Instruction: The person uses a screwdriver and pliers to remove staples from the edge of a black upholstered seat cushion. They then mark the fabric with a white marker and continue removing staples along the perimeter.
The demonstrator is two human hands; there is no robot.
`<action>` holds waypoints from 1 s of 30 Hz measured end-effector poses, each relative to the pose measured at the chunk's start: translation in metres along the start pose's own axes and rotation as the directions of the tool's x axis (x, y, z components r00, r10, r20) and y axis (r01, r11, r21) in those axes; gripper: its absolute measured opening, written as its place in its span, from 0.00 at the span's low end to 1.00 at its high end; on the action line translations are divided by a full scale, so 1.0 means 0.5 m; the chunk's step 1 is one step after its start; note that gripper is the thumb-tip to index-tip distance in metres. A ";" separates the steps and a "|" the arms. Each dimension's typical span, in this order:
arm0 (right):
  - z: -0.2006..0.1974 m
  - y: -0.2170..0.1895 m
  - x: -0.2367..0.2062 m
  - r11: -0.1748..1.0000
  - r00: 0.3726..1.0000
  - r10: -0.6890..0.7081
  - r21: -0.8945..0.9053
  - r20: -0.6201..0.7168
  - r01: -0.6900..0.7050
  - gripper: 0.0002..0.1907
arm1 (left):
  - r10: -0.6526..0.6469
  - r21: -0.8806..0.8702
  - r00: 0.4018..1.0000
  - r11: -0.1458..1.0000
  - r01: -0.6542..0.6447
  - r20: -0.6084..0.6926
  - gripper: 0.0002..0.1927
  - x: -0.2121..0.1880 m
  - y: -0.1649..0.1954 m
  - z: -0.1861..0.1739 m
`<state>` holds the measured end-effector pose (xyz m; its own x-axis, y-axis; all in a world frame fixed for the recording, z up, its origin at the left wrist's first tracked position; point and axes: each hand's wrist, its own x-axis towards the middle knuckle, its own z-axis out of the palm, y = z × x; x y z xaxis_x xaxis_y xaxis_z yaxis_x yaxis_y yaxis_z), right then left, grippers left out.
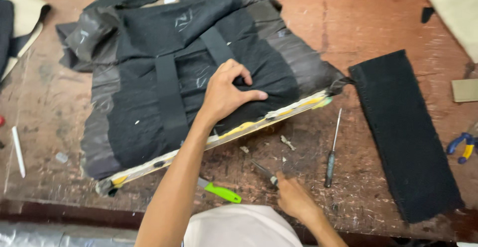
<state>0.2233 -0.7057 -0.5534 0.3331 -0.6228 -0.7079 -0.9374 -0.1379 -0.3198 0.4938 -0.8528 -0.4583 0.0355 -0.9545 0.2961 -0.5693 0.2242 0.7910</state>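
A black fabric cover (199,77) with grey side panels fills ten o'clock, its edge yellow. At three o'clock lies a black strip (406,137) (on the reddish-brown worktable (378,23)); at six, a green-handled tool (221,192).
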 end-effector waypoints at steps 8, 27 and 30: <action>-0.024 -0.047 -0.005 0.992 0.991 -0.018 0.121 -0.134 0.034 0.35 | -0.046 0.001 0.999 0.999 0.046 0.006 0.24 0.009 0.025 -0.004; 0.040 0.080 0.040 0.967 0.982 -0.054 0.237 -0.179 0.097 0.46 | -0.019 -0.029 1.000 0.999 0.019 0.004 0.22 0.027 0.050 0.011; 0.046 0.084 0.025 0.959 0.936 -0.109 0.212 -0.334 0.187 0.44 | 0.021 -0.038 1.000 0.999 -0.021 -0.003 0.22 0.024 0.045 0.012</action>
<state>0.1905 -0.7014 -0.5902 0.3801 -0.8255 -0.4173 -0.8153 -0.0859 -0.5726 0.4766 -0.8604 -0.4399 0.0262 -0.9491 0.3139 -0.5383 0.2512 0.8045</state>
